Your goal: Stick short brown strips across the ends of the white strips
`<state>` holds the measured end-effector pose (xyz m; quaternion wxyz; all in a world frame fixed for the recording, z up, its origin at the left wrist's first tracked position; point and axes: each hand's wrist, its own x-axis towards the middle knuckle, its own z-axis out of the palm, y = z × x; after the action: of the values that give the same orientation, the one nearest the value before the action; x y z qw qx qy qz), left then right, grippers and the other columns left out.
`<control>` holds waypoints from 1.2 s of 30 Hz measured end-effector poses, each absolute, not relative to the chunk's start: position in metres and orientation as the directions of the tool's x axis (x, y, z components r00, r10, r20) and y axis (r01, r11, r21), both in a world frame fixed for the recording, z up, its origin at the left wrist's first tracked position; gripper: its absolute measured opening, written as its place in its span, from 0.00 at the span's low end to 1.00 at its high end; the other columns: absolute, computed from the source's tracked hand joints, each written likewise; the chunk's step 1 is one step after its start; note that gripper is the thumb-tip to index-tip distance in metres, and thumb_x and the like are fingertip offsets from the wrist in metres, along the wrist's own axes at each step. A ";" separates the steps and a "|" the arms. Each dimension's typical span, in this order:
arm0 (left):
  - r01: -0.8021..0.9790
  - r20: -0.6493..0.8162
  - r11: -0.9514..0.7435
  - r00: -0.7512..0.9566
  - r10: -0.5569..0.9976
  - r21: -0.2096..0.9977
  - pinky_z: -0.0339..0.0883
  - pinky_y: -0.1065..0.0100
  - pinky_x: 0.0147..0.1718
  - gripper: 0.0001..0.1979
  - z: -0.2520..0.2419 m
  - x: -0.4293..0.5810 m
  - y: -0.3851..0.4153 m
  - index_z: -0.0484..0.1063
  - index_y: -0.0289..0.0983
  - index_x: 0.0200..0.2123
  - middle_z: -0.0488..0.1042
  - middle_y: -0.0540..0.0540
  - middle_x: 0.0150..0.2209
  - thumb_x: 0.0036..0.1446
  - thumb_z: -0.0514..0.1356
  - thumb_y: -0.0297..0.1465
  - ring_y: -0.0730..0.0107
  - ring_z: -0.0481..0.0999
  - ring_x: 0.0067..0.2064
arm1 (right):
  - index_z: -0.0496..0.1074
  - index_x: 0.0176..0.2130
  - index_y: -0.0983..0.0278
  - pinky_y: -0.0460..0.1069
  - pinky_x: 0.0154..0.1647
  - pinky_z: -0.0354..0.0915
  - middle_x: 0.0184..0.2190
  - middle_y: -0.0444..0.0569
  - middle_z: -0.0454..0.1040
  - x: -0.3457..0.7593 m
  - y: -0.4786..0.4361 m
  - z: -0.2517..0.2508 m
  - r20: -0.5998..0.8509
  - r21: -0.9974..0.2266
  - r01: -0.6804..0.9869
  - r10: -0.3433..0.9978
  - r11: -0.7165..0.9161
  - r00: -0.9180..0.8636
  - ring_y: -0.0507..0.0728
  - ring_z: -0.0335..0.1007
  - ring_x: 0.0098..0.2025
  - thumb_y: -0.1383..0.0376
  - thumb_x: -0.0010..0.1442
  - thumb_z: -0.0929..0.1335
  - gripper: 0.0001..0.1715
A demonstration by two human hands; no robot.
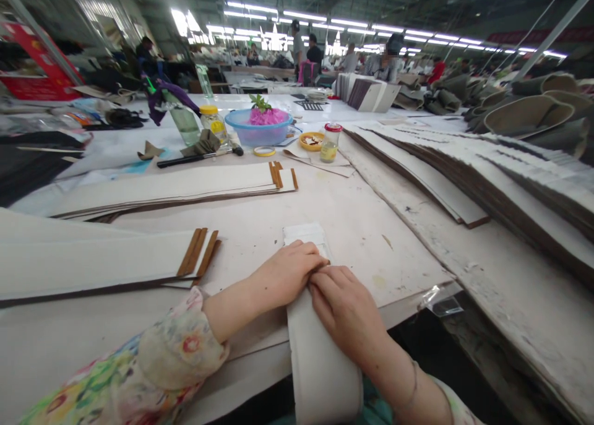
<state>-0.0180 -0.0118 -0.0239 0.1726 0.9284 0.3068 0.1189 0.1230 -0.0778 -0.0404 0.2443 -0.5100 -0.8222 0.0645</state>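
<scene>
Both at it: my left hand (288, 275) and right hand (347, 310) clamp fingers on the pale strip (322, 378) right beneath, neither nearer; lengthwise it runs at me, over the worktop's (355, 218) near edge.

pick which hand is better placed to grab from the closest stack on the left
Probably the left hand: it is nearer that stack, with its sleeve on that side. The right hand lies farther across. Both hands are on the white strip, though.

No word or number could be read. The label (217, 127) on the yellow-lidded jar (213, 130) and the red banner (524, 36) were too blurred.
</scene>
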 end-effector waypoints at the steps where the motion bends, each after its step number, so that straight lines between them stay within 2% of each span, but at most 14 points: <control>1: 0.525 0.121 -0.742 0.777 0.618 0.418 0.59 0.67 0.42 0.11 -0.024 -0.021 -0.011 0.69 0.38 0.40 0.68 0.47 0.36 0.57 0.50 0.24 0.68 0.65 0.40 | 0.66 0.35 0.64 0.55 0.39 0.62 0.33 0.50 0.68 0.123 -0.075 -0.040 0.331 -0.349 0.812 0.872 0.468 -0.360 0.58 0.62 0.37 0.70 0.59 0.60 0.06; 6: 0.559 0.136 -0.646 0.692 0.709 0.521 0.60 0.65 0.43 0.09 -0.025 -0.043 -0.015 0.69 0.36 0.40 0.67 0.44 0.39 0.57 0.53 0.32 0.65 0.65 0.43 | 0.63 0.38 0.65 0.55 0.37 0.63 0.32 0.50 0.67 0.123 -0.066 -0.039 0.323 -0.340 0.815 0.872 0.470 -0.368 0.58 0.62 0.36 0.69 0.58 0.61 0.05; 10: 0.558 0.145 -0.599 0.651 0.745 0.574 0.61 0.65 0.44 0.12 -0.028 -0.052 -0.019 0.67 0.35 0.42 0.68 0.44 0.40 0.55 0.56 0.33 0.64 0.65 0.44 | 0.59 0.50 0.65 0.58 0.43 0.61 0.41 0.54 0.67 0.126 -0.062 -0.042 0.369 -0.270 0.849 0.863 0.454 -0.345 0.61 0.61 0.43 0.64 0.57 0.64 0.20; 12: 0.553 0.148 -0.594 0.646 0.748 0.584 0.61 0.65 0.44 0.12 -0.030 -0.052 -0.019 0.67 0.35 0.42 0.68 0.44 0.40 0.53 0.58 0.32 0.64 0.65 0.44 | 0.58 0.52 0.65 0.59 0.46 0.58 0.45 0.55 0.65 0.128 -0.058 -0.044 0.375 -0.244 0.856 0.859 0.455 -0.350 0.62 0.59 0.47 0.63 0.57 0.64 0.24; 21: 0.519 0.186 -0.637 0.674 0.715 0.570 0.59 0.64 0.45 0.08 -0.029 -0.049 -0.022 0.68 0.36 0.39 0.68 0.44 0.40 0.56 0.55 0.32 0.65 0.65 0.44 | 0.64 0.45 0.64 0.55 0.45 0.62 0.40 0.52 0.67 0.132 -0.051 -0.041 0.289 -0.295 0.781 0.830 0.550 -0.476 0.58 0.62 0.44 0.64 0.59 0.62 0.13; 26: 0.558 0.157 -0.642 0.678 0.718 0.526 0.60 0.64 0.43 0.09 -0.028 -0.049 -0.026 0.68 0.35 0.36 0.67 0.44 0.37 0.59 0.51 0.33 0.65 0.65 0.42 | 0.67 0.38 0.64 0.55 0.40 0.63 0.35 0.51 0.67 0.127 -0.053 -0.036 0.305 -0.153 0.765 0.766 0.625 -0.565 0.59 0.63 0.39 0.66 0.59 0.62 0.07; 30: 0.554 0.185 -0.608 0.635 0.750 0.568 0.60 0.66 0.41 0.08 -0.033 -0.056 -0.027 0.67 0.35 0.35 0.67 0.46 0.37 0.57 0.53 0.34 0.67 0.65 0.41 | 0.67 0.38 0.64 0.55 0.40 0.64 0.35 0.51 0.67 0.127 -0.053 -0.036 0.312 -0.092 0.754 0.737 0.651 -0.599 0.59 0.63 0.39 0.66 0.59 0.62 0.07; 36: 0.559 0.165 -0.512 0.555 0.815 0.652 0.60 0.67 0.41 0.11 -0.041 -0.069 -0.028 0.66 0.36 0.37 0.67 0.47 0.36 0.52 0.59 0.35 0.67 0.66 0.40 | 0.65 0.43 0.65 0.55 0.43 0.64 0.37 0.52 0.68 0.126 -0.051 -0.031 0.261 -0.212 0.756 0.781 0.620 -0.567 0.59 0.63 0.41 0.69 0.59 0.61 0.11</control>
<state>-0.0693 -0.0282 -0.0405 0.2752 0.8378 0.4099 0.2330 0.1256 -0.0512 -0.0306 0.1660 -0.4344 -0.8844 0.0381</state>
